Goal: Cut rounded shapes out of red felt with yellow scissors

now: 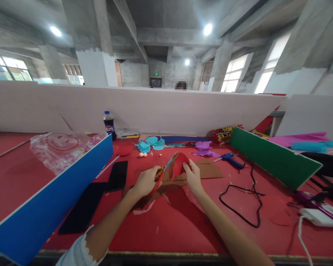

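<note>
Head-worn view; looks from above near edge of red tabletop (144, 232), forward and down; left hand (147, 181) and right hand (193, 174) near, mid-frame; white partition (166, 111) farther off; concrete ceiling (172, 14) across top.

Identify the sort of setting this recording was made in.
Probably a craft workstation inside a large, unfinished-looking hall: bare concrete beams run overhead, a white partition backs the red tabletop, and a blue glue gun lies among colored paper flowers.
</note>
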Demonstrator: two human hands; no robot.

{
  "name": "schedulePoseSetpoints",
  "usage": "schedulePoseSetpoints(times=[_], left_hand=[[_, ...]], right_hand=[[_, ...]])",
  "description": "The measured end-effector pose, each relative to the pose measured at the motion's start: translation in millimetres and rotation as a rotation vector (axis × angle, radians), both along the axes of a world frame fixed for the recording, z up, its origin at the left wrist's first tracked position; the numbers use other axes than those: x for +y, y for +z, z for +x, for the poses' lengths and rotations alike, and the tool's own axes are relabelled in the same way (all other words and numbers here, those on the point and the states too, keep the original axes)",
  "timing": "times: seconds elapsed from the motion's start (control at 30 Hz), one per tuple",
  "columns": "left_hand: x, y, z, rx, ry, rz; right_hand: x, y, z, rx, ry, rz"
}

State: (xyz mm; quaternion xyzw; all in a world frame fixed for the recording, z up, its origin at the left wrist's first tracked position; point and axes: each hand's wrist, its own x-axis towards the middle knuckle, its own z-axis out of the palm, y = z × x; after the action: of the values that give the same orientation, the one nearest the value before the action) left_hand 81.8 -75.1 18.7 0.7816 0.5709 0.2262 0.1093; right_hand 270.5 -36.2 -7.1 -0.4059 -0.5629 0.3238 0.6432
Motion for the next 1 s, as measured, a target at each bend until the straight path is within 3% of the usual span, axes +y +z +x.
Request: schedulePoseSetpoints(times=[1.0], left_hand=[[-0.1, -1.7, -1.3, 0.119, -0.03, -0.008]], right_hand=[[-1.1, 0.6, -0.6, 0.022, 0.044, -0.011]])
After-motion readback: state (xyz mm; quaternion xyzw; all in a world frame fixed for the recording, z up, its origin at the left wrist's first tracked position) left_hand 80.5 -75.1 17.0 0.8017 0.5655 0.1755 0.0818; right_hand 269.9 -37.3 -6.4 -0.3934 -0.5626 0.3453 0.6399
